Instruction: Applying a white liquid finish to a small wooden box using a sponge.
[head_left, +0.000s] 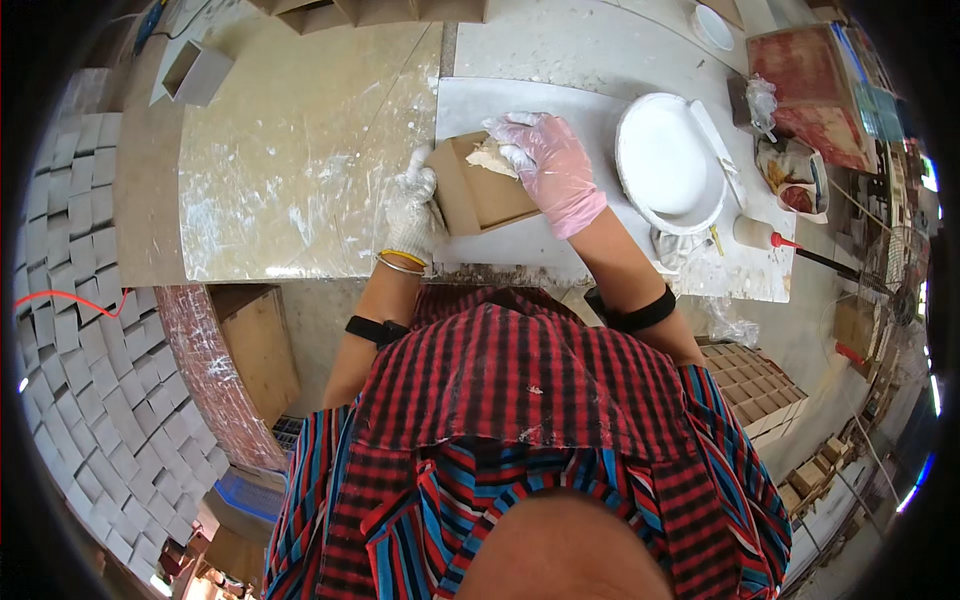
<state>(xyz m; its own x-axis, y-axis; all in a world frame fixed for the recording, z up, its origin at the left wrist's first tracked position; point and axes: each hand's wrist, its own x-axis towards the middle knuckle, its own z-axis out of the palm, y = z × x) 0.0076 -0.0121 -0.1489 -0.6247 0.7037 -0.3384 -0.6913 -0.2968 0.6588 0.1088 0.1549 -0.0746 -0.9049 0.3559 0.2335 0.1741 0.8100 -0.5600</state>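
Closest, at six o'clock, is part of the wearer's head [565, 555], beyond it a checked apron [530, 370]. At twelve, the brown box [455, 190] lies open-face up, left edge slanting eleven-thirty to five-thirty; which axis is longer, I cannot tell. Left hand [412, 210] clamps its nine-o'clock side; right hand [550, 172], at two, closes on a beige wad [488, 158].

Two gloved hands [555, 170] are holding one brown box [458, 190] near one big white bowl [622, 155].
One red-tipped bottle [752, 233] is resting right of the bowl, one small white tub [712, 27] is sitting behind it, one little pale box [207, 78] is sitting far left of it, and two black bands [376, 330] are hugging two arms [625, 265].
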